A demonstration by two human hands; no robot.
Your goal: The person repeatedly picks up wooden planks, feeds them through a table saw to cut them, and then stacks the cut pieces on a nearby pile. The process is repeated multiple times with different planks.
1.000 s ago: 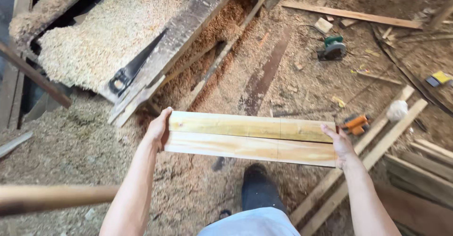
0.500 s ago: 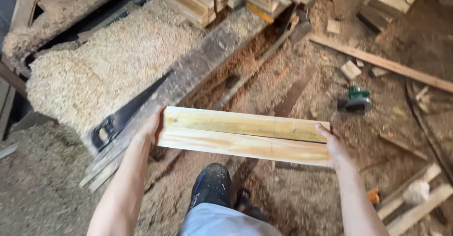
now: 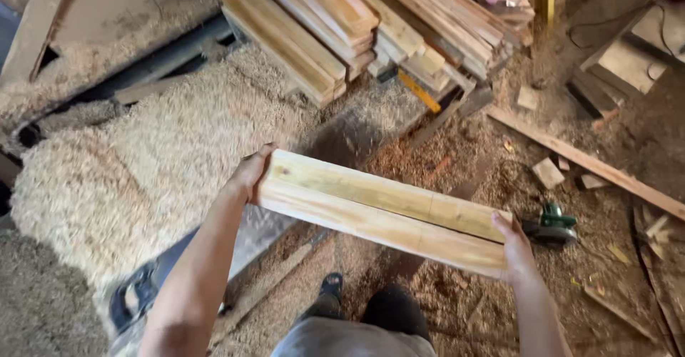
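Between your two hands, above the sawdust-strewn floor [image 3: 457,307], you carry two pale wooden boards [image 3: 385,211] laid side by side, edge against edge, so they read as one wide plank with a seam along the middle. Your left hand [image 3: 251,173] clasps the near-left end, fingers curled round the end grain; your right hand [image 3: 515,246] grips the opposite end, thumb on top and fingers wrapped beneath. The boards run slightly downhill from left to right and hang clear of everything below.

Beyond the boards, at the far edge of the floor, sits a stack of cut planks [image 3: 335,22], piled several layers deep. To the left of your left arm spreads a heap of wood shavings [image 3: 143,179], covering most of a long bench or machine bed. Just past your right hand, a small green power tool [image 3: 553,223] lies on the floor, near but not touching the boards. A long thin batten [image 3: 592,163] lies diagonally toward the right edge of the floor, with small offcut blocks [image 3: 548,173] beside it.
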